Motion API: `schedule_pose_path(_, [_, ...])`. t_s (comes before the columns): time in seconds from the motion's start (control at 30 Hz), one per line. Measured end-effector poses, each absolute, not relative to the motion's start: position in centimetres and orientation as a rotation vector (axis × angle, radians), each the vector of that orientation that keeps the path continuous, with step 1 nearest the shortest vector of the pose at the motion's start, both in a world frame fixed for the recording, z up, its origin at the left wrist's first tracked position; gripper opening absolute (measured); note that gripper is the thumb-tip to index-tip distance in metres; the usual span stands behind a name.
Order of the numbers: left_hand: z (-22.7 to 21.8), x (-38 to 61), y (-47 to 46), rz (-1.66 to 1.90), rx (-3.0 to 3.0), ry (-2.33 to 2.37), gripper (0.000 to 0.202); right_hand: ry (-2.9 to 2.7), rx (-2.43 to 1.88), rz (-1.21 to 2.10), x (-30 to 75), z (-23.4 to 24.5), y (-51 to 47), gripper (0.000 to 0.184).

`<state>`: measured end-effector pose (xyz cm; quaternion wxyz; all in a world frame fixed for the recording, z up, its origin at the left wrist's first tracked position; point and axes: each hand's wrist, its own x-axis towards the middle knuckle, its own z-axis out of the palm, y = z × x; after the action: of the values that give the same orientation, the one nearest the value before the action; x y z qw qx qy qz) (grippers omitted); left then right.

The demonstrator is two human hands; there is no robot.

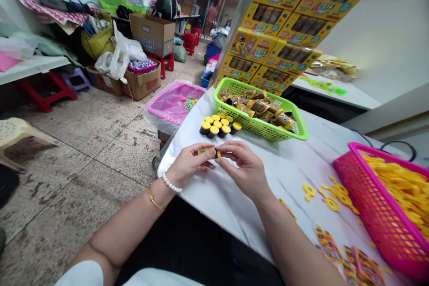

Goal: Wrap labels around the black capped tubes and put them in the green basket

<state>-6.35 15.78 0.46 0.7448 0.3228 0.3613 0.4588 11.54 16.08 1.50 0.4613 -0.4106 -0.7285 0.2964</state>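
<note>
Between my two hands, above the near edge of the marble-patterned table (241, 152), is a small yellow-and-black tube (217, 153) with a printed label. My left hand (192, 161), with a pearl bracelet and a gold bangle at the wrist, is closed on its labelled end. The fingers of my right hand (244, 163) pinch its other end. Just beyond my hands stands a group of small black tubs with yellow lids (217, 124). Behind them sits a green basket (288, 134) filled with small wrapped yellow-and-dark tubes.
A pink basket (378, 201) of yellow plastic pieces stands at right, near loose yellow pieces (331, 203) and printed cards (355, 259). Stacked yellow boxes (268, 44) rise behind. A plastic-lined pink tub (167, 103) with coloured beads adjoins the table. A person (166, 2) works farther back.
</note>
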Motion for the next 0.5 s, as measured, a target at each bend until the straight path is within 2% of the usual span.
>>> schedule_pose_path(0.13, [0.5,-7.6,16.2,0.983,0.664,0.826,0.057,-1.736,-1.000,0.761,11.9,1.8,16.2,0.019])
schedule_pose_path(0.3, [0.1,-8.0,16.4,1.037,0.707,0.800,0.047,-1.801,-1.144,0.771,12.1,1.7,16.2,0.030])
schedule_pose_path(0.4, [0.0,-7.8,16.3,1.060,0.724,0.796,0.045,-1.804,-1.178,0.805,12.2,1.5,16.1,0.026])
schedule_pose_path(0.5, [-0.2,-7.8,16.4,1.007,0.722,0.805,0.049,-1.887,-1.129,0.664,12.2,2.0,16.0,0.019])
